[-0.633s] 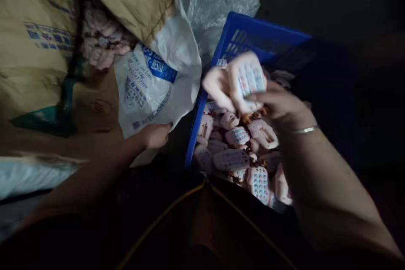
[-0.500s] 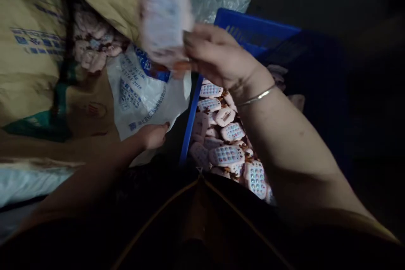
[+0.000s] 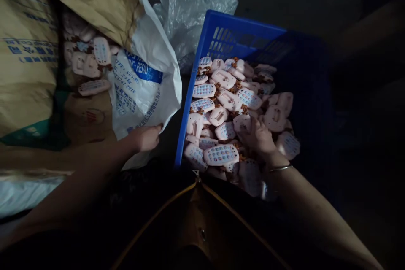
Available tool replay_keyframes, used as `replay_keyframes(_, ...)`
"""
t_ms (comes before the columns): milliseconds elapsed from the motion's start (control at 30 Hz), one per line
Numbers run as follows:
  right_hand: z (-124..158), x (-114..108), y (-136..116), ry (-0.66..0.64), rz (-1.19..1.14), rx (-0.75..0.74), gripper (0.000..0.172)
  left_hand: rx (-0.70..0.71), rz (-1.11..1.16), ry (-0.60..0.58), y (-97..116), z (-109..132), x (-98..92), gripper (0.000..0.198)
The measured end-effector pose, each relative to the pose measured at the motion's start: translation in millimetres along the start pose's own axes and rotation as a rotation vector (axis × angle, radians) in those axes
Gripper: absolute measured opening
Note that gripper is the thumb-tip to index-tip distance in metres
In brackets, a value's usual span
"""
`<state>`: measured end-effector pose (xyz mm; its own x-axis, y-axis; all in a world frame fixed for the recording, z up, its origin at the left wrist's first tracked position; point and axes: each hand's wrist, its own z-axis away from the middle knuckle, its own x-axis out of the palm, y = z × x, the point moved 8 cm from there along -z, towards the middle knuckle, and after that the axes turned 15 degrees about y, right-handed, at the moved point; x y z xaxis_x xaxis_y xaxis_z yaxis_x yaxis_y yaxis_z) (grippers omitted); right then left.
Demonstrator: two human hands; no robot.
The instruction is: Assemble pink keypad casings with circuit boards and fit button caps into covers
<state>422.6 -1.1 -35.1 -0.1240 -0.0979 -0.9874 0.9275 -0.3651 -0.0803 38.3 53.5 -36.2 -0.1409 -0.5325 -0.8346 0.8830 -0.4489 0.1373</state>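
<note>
My left hand is closed on the edge of a white printed sack liner, pinching it near its lower right corner. My right hand, with a metal bangle at the wrist, is down among pink toy phones in the blue crate. Its fingers reach forward and look slightly apart, touching the pieces. Beside its thumb lies a pink toy phone, back side up. Another toy phone shows its blue keypad nearer my body. Several more toy phones lie in the mouth of the brown paper sack.
Clear crumpled plastic lies behind the crate. The crate's slotted far wall stands above the pile. My dark open jacket fills the bottom of the view. The right side is in deep shadow.
My right hand has moved from above the white liner, where it held a toy phone, down into the crate. That phone has left the hand. My left hand keeps its hold on the liner.
</note>
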Motion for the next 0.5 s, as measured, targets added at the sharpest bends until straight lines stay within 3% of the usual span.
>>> replay_keyframes(67,-11.8,-6.8,-9.6,0.049,-0.112,0.016,0.056,0.007,0.004,-0.002,1.0,-1.8,0.9,0.056)
replay_keyframes(167,-59.2,-10.8,-30.1,-0.010,-0.172,0.003,0.042,0.007,0.011,-0.009,0.1,-4.0,3.4,0.060)
replay_keyframes(300,-119.4,2.5,-67.8,-0.141,-0.050,-0.107,0.054,-0.006,0.015,-0.014,-3.0,-2.4,4.5,0.062)
replay_keyframes(400,-128.7,12.0,-84.6,-0.090,-0.005,-0.199,0.077,0.008,0.038,0.003,-5.7,-0.2,5.0,0.062)
replay_keyframes(500,-111.8,14.5,-80.9,0.039,-0.105,-0.222,0.076,0.007,0.055,0.008,-9.4,-0.9,8.5,0.062)
